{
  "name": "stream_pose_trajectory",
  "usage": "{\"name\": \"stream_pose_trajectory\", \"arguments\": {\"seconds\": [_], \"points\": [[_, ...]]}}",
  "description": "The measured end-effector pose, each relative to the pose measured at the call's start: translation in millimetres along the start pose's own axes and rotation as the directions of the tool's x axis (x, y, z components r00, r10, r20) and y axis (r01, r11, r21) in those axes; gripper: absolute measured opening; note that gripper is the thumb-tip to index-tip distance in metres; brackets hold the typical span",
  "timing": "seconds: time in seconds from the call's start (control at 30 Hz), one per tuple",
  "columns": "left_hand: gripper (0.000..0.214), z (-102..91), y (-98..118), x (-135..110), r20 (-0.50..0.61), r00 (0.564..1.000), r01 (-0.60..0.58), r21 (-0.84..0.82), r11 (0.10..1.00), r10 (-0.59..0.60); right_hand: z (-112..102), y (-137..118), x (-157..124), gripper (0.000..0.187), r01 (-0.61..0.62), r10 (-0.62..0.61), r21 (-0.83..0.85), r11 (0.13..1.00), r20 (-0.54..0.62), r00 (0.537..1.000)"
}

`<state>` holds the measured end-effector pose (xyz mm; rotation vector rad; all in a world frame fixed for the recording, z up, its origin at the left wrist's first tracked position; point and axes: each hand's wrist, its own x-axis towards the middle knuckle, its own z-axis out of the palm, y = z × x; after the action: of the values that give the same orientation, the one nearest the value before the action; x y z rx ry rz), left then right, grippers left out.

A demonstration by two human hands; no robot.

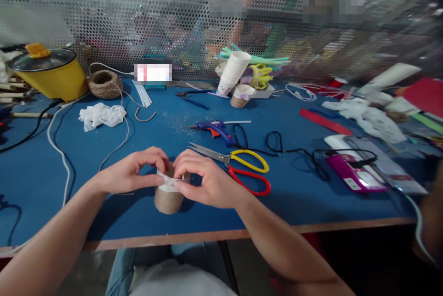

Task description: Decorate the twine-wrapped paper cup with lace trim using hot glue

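Near the front edge of the blue table stands a small brown cup, with a white strip around its upper part. My left hand is closed at the cup's left side, its thumb and fingers pinching the strip at the rim. From the right, my right hand pinches the same strip, thumb in front and fingers over the rim. My fingers partly hide the cup's opening. Just right of my right hand lie open scissors with one yellow and one red handle.
Beyond the scissors lies a blue glue gun, its black cord running right. Behind are stacked paper cups and another brown cup. At left are a twine ball, crumpled white material and a yellow pot. A magenta device lies right.
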<state>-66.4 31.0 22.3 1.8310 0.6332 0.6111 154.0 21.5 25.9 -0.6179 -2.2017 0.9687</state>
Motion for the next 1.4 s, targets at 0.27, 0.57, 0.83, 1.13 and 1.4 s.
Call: {"name": "stream_pose_trajectory", "arguments": {"seconds": [0.27,0.57,0.83,1.13,1.4], "points": [[0.025,22.2,-5,6,-0.548,0.836,0.026,0.019,0.999,-0.012,9,4,1,0.011,-0.149,0.162,0.065,0.987,-0.331,0.930],[0.017,28.8,-4,10,-0.561,0.819,0.082,-0.098,0.992,-0.123,16,8,2,0.013,-0.093,0.091,0.009,0.996,-0.335,0.938],[0.007,34.4,6,5,-0.336,0.849,-0.209,0.498,0.841,0.409,14,10,2,0.011,-0.172,0.192,0.086,0.981,-0.364,0.911],[0.060,20.7,-10,4,-0.460,0.887,0.073,0.067,0.995,-0.034,14,10,1,0.009,-0.120,0.186,0.218,0.969,-0.312,0.932],[0.076,26.7,-9,9,-0.514,0.836,0.085,-0.223,0.971,-0.192,7,6,-1,0.014,-0.101,0.126,0.076,0.992,-0.514,0.848]]}}
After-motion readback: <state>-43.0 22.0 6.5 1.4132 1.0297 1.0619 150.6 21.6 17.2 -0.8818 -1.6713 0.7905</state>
